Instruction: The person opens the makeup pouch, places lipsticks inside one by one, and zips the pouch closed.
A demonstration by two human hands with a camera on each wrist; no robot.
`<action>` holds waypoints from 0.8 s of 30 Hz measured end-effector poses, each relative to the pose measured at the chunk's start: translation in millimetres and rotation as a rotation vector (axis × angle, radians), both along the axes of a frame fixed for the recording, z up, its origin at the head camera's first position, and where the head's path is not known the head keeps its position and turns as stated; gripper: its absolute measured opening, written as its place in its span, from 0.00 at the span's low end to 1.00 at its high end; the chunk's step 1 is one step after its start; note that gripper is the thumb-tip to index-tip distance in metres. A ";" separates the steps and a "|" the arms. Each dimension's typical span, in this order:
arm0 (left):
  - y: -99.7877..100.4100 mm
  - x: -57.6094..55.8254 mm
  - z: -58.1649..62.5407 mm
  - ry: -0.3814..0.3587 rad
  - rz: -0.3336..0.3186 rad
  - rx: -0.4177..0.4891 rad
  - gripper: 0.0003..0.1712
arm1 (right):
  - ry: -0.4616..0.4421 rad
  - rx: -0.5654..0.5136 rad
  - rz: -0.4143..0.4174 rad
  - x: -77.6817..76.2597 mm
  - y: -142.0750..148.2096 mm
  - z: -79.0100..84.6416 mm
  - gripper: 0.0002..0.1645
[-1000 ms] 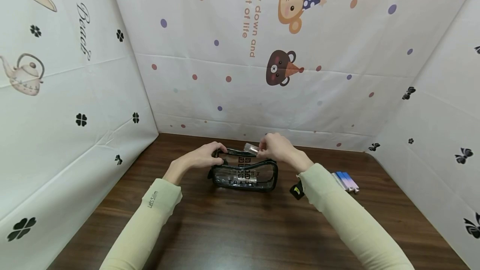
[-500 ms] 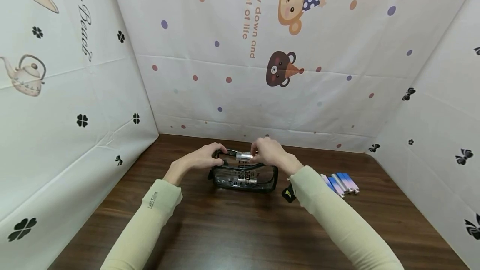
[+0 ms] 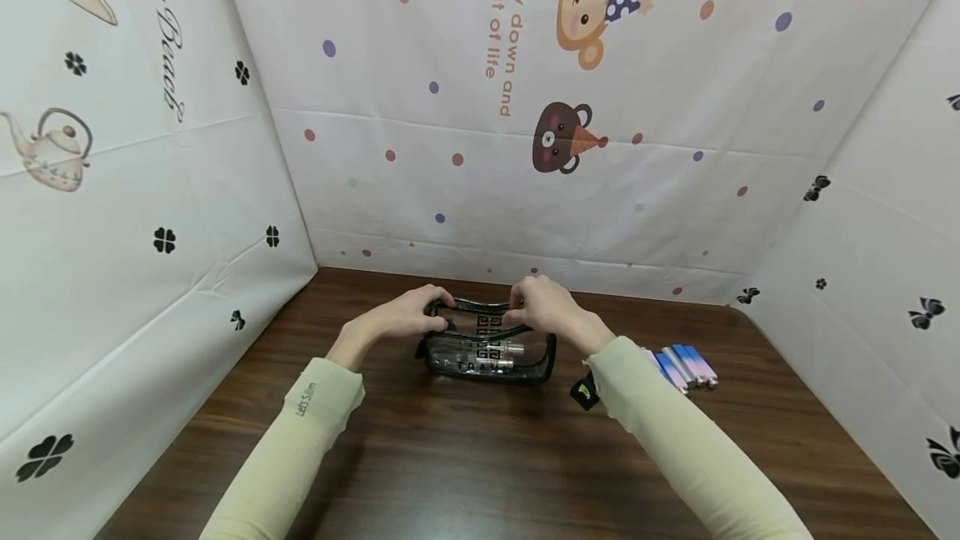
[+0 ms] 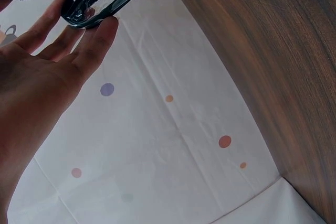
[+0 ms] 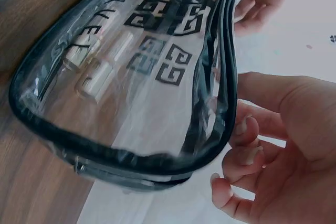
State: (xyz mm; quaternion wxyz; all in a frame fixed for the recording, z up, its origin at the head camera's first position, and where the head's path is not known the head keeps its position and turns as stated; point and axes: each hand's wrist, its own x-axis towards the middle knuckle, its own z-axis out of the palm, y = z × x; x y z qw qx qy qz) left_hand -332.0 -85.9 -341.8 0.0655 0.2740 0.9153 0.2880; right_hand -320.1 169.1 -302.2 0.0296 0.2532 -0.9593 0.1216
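A clear travel pouch (image 3: 540, 372) with black trim and black printing stands on the table, its zip top open. My left hand (image 3: 405, 313) pinches the left end of its rim; in the left wrist view, fingertips (image 4: 107, 27) lie against the black edging. At the right part of the opening is my right hand (image 3: 546, 307), with no tube visible in it. The right wrist view shows its fingers (image 5: 244, 161) loosely bent beside the rim. Inside the pouch (image 5: 173, 69) lie small clear-and-silver tubes (image 5: 97, 80), seen through the plastic.
Several small blue-to-pink sticks (image 3: 693, 363) with silvery ends lie on the brown table (image 3: 480, 465) at the right, partly behind the right sleeve. A black tag (image 3: 585, 391) shows beside that sleeve. Patterned white sheets (image 3: 480, 190) wall in the back and sides.
My right hand moved left to the pouch opening with a clear-and-silver tube, then let it go. Another tube now shows inside the pouch. My left hand stays on the rim.
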 end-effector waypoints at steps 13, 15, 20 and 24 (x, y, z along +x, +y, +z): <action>0.5 -0.3 -1.8 -0.005 -0.003 -0.009 0.21 | 0.085 -0.067 -0.246 -13.4 86.6 -21.0 0.11; 0.5 -0.5 -1.5 -0.001 -0.003 -0.010 0.20 | 0.028 -0.024 -0.280 -13.4 102.5 -26.2 0.11; 0.1 -1.2 -0.3 0.000 -0.001 -0.009 0.21 | -0.135 0.070 -0.361 -13.4 135.0 -40.4 0.11; 0.1 -1.9 -0.2 -0.003 -0.007 -0.007 0.20 | -0.207 0.117 -0.412 -11.5 151.6 -48.6 0.10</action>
